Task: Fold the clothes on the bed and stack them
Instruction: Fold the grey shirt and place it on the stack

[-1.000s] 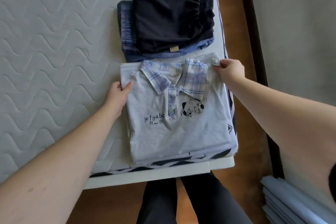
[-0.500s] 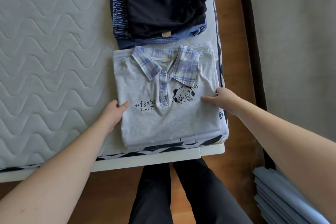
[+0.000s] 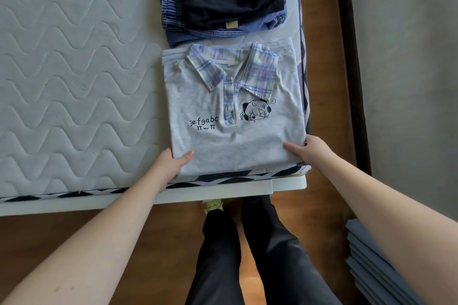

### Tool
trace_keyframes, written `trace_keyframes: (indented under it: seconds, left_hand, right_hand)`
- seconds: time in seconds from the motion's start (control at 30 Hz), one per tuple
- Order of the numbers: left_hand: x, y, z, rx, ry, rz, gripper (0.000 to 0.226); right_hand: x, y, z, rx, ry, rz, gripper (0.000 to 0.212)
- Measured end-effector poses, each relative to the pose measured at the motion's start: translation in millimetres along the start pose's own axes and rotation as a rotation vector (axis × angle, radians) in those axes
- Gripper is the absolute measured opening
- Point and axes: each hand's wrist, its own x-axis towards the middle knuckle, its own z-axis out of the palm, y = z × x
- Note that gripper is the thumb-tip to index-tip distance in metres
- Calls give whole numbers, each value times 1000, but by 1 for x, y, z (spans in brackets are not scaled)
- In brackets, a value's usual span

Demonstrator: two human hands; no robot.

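Note:
A folded grey polo shirt (image 3: 247,146) with a plaid collar, black lettering and a cartoon print lies flat at the near right corner of the quilted mattress (image 3: 74,77). My left hand (image 3: 171,163) grips the shirt's near left corner, thumb on top and fingers underneath. My right hand (image 3: 309,150) grips the near right corner the same way. Just beyond the shirt sits a stack of folded clothes (image 3: 223,0): a black garment on top of blue striped and denim ones.
The white bed frame edge (image 3: 223,193) runs along the near side. Beyond the bed's right side lie a wooden floor (image 3: 327,57) and a grey wall. My legs stand below the bed edge. A pile of grey-blue sheets (image 3: 379,260) lies at the lower right.
Both hands slid down the shirt's sides from the collar end to its near corners and took hold there. The view shifted, so the stack sits higher in frame.

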Motion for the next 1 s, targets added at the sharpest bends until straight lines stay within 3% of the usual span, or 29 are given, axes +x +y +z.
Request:
trace_keyframes:
  seconds: [0.13, 0.33, 0.43, 0.5, 0.6, 0.73, 0.83, 1.0]
  left_hand:
    - [0, -9, -1, 65, 165, 147, 27]
    - [-7, -9, 2, 284, 309, 167, 61]
    - [-14, -1, 12, 421, 579, 361, 63]
    - [-16, 8, 21, 555, 675, 553, 58]
    - [-6, 25, 38, 851, 505, 781, 55]
    - [11, 29, 65, 1230, 221, 824, 65]
    - [20, 24, 81, 1329, 206, 762, 69]
    - [33, 20, 91, 1405, 224, 689, 71]
  right_hand:
    - [-4, 21, 12, 40, 133, -60, 30]
    - [-22, 30, 24, -53, 284, -32, 27]
    - [-25, 23, 32, -190, 535, -131, 41]
    - [-23, 11, 39, -275, 686, -257, 48]
    - [-14, -11, 52, -399, 666, -447, 55]
    - [5, -37, 78, -665, 450, -618, 63]
    - [18, -38, 90, -784, 340, -619, 67]
    - [31, -21, 90, -876, 337, -599, 70]
